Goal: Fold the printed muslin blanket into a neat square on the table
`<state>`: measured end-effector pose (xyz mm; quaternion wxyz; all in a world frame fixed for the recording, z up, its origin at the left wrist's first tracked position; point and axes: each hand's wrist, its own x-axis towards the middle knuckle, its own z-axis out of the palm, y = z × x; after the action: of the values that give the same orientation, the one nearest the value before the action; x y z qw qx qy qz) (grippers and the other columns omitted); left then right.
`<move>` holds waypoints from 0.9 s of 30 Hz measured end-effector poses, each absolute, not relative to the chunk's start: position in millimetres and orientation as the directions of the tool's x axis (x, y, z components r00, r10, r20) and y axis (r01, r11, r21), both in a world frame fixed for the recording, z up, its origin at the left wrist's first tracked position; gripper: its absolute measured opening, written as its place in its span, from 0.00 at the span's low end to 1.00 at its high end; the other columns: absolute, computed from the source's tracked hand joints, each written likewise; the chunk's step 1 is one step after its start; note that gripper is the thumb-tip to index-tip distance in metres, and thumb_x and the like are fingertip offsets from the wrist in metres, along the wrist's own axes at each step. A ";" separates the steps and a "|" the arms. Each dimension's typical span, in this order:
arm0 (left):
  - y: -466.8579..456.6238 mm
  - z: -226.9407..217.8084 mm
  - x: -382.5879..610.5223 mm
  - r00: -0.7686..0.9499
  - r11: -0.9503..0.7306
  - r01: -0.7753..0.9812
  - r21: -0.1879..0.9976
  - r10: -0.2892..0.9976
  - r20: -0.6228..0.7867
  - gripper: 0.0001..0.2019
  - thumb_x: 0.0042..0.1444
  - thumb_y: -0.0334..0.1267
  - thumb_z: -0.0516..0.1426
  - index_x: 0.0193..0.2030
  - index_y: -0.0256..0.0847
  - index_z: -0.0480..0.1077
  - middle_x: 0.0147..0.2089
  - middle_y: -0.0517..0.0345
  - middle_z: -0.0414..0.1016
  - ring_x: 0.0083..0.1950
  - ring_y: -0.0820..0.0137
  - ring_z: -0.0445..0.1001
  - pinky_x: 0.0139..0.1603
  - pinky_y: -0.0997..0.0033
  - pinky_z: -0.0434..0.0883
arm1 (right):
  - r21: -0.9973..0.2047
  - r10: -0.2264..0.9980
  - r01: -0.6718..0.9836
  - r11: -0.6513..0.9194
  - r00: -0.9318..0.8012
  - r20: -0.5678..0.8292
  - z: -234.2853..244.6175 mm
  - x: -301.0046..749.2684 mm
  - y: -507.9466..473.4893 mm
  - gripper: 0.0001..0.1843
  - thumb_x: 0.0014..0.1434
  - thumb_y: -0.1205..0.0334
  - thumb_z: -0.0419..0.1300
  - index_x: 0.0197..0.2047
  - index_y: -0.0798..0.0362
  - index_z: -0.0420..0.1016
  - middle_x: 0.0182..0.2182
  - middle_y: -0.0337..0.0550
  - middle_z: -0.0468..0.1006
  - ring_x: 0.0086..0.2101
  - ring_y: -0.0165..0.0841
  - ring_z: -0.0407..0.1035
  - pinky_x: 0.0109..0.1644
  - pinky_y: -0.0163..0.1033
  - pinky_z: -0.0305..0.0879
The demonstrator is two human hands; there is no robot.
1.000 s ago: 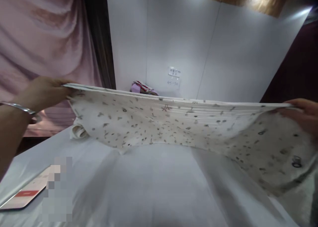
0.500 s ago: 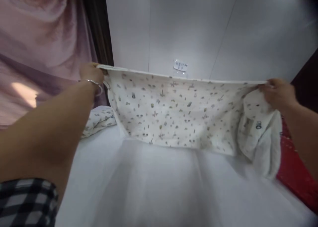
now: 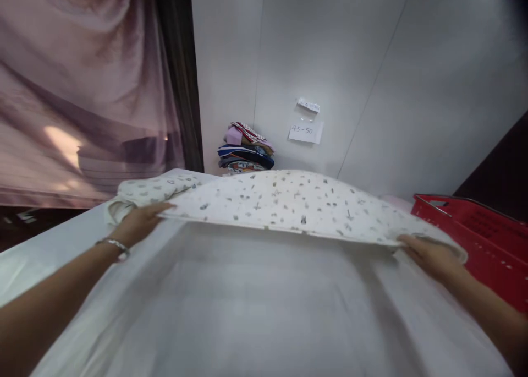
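A white garment [image 3: 284, 201] with a small scattered print is stretched wide above the white-covered table [image 3: 247, 300]. Its far side bulges upward, and the near edge runs almost straight between my hands. My left hand [image 3: 142, 220], with a silver bracelet at the wrist, is closed on the left end of that edge. The right end is gripped by my right hand [image 3: 429, 256]. Beside my left hand lies a folded white printed cloth [image 3: 150, 190]; whether it joins the stretched piece, I cannot tell.
A stack of folded clothes [image 3: 246, 151] stands at the back against the pale wall panel [image 3: 330, 52]. A paper label [image 3: 305, 132] reading 45-50 is fixed there. To the right is a red plastic basket [image 3: 474, 234]. A pink curtain [image 3: 82, 91] hangs at the left.
Both hands have come down and nearer with the garment's edge. The cloth, hanging upright before, now billows out away from me, close above the table. The clothes stack has come into view.
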<state>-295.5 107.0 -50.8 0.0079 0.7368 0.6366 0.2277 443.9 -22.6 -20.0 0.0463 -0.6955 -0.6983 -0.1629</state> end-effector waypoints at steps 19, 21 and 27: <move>-9.8 -148.0 -313.3 0.207 -0.218 0.969 0.114 0.973 0.102 0.26 0.48 0.32 0.46 0.55 0.41 0.66 0.60 0.57 0.62 0.61 0.68 0.59 0.61 0.69 0.57 | -0.392 0.977 0.904 -0.172 0.206 0.045 -163.0 443.0 -139.4 0.14 0.38 0.43 0.54 0.31 0.12 0.68 0.33 0.26 0.78 0.40 0.50 0.70 0.44 0.50 0.66; -16.2 -149.4 -316.5 0.208 -0.220 0.969 0.114 0.972 0.108 0.26 0.47 0.32 0.46 0.55 0.42 0.66 0.60 0.58 0.61 0.61 0.68 0.59 0.61 0.69 0.58 | -0.396 0.974 0.900 -0.182 0.221 0.055 -160.4 439.2 -145.6 0.14 0.37 0.43 0.54 0.31 0.11 0.68 0.33 0.26 0.78 0.40 0.49 0.70 0.43 0.49 0.66; -22.8 -150.5 -322.0 0.233 -0.245 0.965 0.091 0.964 0.126 0.29 0.42 0.30 0.48 0.55 0.42 0.66 0.60 0.59 0.61 0.62 0.66 0.58 0.62 0.68 0.56 | -0.450 0.961 0.869 -0.204 0.266 0.079 -148.1 422.3 -163.4 0.17 0.33 0.42 0.56 0.31 0.09 0.66 0.30 0.23 0.78 0.37 0.48 0.72 0.39 0.46 0.68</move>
<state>-322.0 -22.8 -150.5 -0.0031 0.7852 0.6143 0.0779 422.3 -163.4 -148.1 0.2078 -0.7681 -0.5957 0.1098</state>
